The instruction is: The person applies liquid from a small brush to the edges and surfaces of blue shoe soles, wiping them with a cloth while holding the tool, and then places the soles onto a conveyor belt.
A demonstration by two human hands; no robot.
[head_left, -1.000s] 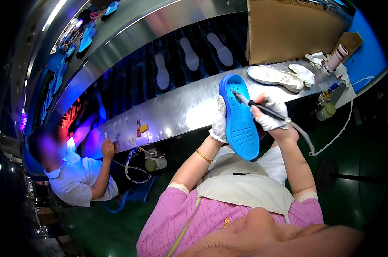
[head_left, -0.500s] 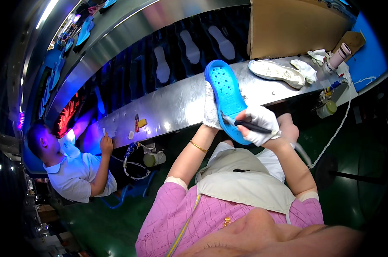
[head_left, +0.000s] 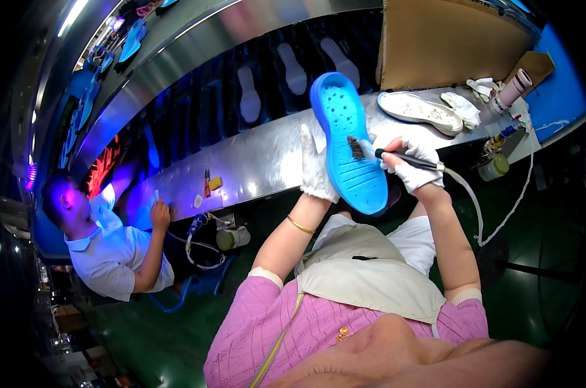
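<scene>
Fingers of the gloved left hand (head_left: 317,169) are closed around the left edge of the blue shoe sole (head_left: 349,142), holding it upright with its inner face toward the camera, in the air just in front of the steel bench (head_left: 254,165). Fingers of the gloved right hand (head_left: 414,163) are closed on the handle of a brush (head_left: 396,155), whose bristles touch the sole near its middle. A white cord (head_left: 493,213) hangs right of the sole. A white sole (head_left: 420,111) lies on the bench, right of the blue sole. A co-worker (head_left: 112,249) sits far left of it.
</scene>
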